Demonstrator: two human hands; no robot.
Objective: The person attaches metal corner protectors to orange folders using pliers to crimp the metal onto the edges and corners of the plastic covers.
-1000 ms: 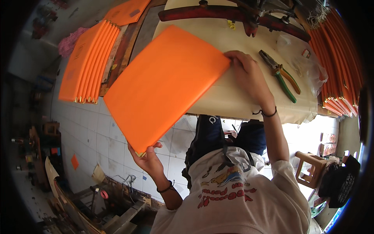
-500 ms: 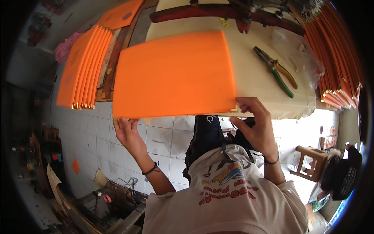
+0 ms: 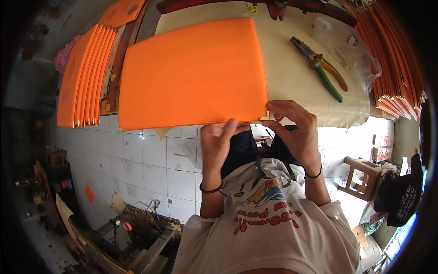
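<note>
An orange folder (image 3: 191,75) lies flat on the paper-covered table, its near edge reaching the table's front. Gold metal corners cap its two near corners. My left hand (image 3: 216,146) holds that near edge right of its middle, thumb on top and fingers partly hidden below. At the near right corner, my right hand (image 3: 296,130) pinches around the gold corner piece (image 3: 265,116), forefinger above and thumb below. Right of the folder rest combination pliers (image 3: 319,68) with green and yellow handles, slightly spread, touched by neither hand.
A row of orange folders (image 3: 86,75) stands at the left, and another stack (image 3: 390,64) at the far right. A red metal bar tool (image 3: 255,5) spans the table's far side. Near the pliers lies a clear plastic bag (image 3: 351,52). A wooden stool (image 3: 360,178) stands on the floor.
My left hand has left the near left corner and slid right along the near edge, closer to my right hand. My right hand stays at the right corner. The whole view has shifted slightly.
</note>
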